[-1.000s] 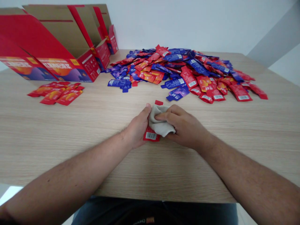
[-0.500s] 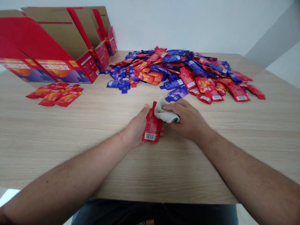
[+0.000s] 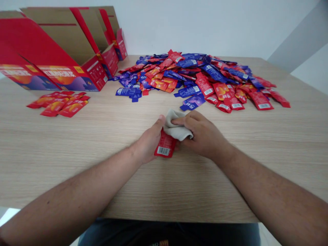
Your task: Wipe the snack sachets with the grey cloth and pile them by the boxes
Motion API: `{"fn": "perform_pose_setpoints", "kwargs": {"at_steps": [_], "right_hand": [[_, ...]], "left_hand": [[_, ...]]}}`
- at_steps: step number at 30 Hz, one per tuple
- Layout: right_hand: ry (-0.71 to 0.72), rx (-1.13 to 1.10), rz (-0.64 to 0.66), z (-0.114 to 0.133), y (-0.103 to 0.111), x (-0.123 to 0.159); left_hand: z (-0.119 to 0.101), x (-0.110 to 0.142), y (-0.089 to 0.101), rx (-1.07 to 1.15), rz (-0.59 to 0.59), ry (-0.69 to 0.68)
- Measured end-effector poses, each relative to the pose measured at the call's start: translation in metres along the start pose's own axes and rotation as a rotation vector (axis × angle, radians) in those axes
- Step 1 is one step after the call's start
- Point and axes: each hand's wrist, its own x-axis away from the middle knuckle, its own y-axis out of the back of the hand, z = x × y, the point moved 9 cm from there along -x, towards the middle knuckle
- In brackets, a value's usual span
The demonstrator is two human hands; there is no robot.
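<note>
My left hand (image 3: pixel 150 141) is closed around a red sachet (image 3: pixel 164 145), its thumb along the left edge and fingertips behind. The sachet's barcode end points toward me. In my right hand (image 3: pixel 202 133) is a bunched pale grey cloth (image 3: pixel 176 128), pressed on the sachet's upper part, which it covers. My right index finger lies over the cloth. Beyond my hands, a blue-purple sachet (image 3: pixel 192 101) lies at the near edge of a large heap of red and blue sachets (image 3: pixel 207 73).
Open red cardboard boxes (image 3: pixel 74 73) with brown insides stand at the back left. In front of them lies a small group of red sachets (image 3: pixel 60 102). Everything rests on a light wood-grain table (image 3: pixel 64 143), with a pale wall (image 3: pixel 205 27) behind it.
The cloth has slid left across the red sachet and now hides more of its upper part. My right hand has shifted slightly left with it. My left hand keeps its hold.
</note>
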Motion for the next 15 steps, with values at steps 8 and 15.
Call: {"fn": "perform_pose_setpoints", "kwargs": {"at_steps": [8,15], "right_hand": [[-0.001,0.002,0.012,-0.0027,0.0019,-0.0007],[-0.013,-0.007,-0.043,-0.0060,0.0050,-0.0005]], "left_hand": [[0.0001,0.0010,-0.0015,-0.040,-0.028,0.018],[0.0012,0.0012,-0.0013,-0.054,0.012,0.027]]}}
